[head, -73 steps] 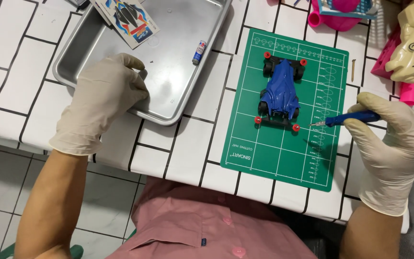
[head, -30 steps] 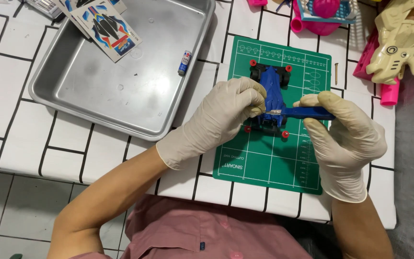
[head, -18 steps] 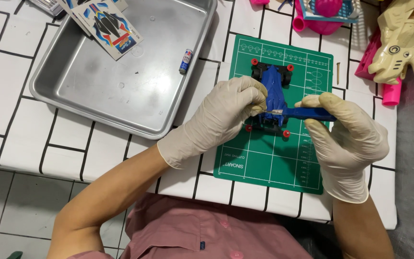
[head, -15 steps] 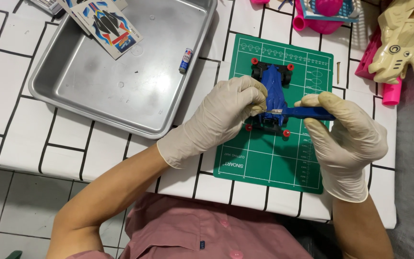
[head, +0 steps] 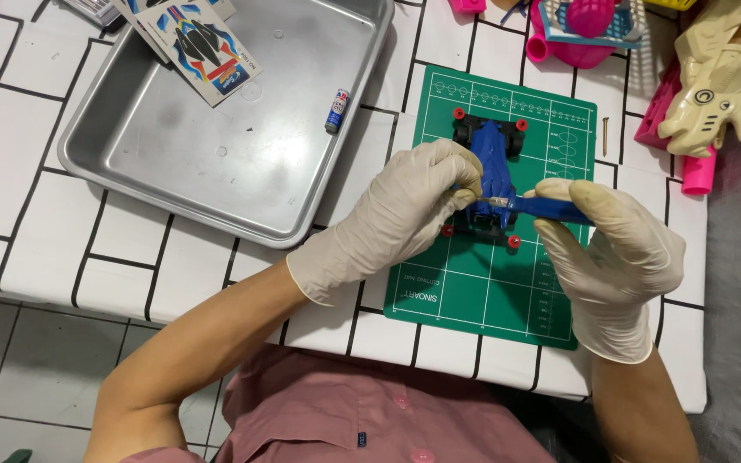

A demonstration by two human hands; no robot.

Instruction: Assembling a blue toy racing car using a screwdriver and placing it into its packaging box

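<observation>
A: What are the hands on?

B: Both are gloved. The left hand [head: 405, 214] has its fingers curled against the side of the blue toy car [head: 489, 180], steadying it. The right hand [head: 619, 249] is closed around a blue-handled tool [head: 551, 208], its thin metal tip laid against the car body. The car sits on the green mat [head: 482, 291], nearer the mat's far end.

A: How would you do this bit well?

B: I'd judge the tip wants to sit square on its spot before any pressure or twist. The left hand should press the car down onto the mat so it cannot roll on its red wheels. Keep the fingers clear of the tip's line.

A: Any containers?

B: A metal tray [head: 173, 163] lies left of the mat on the tiled table [head: 36, 223]. A small battery [head: 336, 110] rests inside near its right wall, and a sticker sheet [head: 203, 47] overlaps its far edge. Otherwise its floor looks bare.

A: Beyond that?

B: Pink plastic parts [head: 581, 34] and a cream toy [head: 726, 73] lie at the far right.
</observation>
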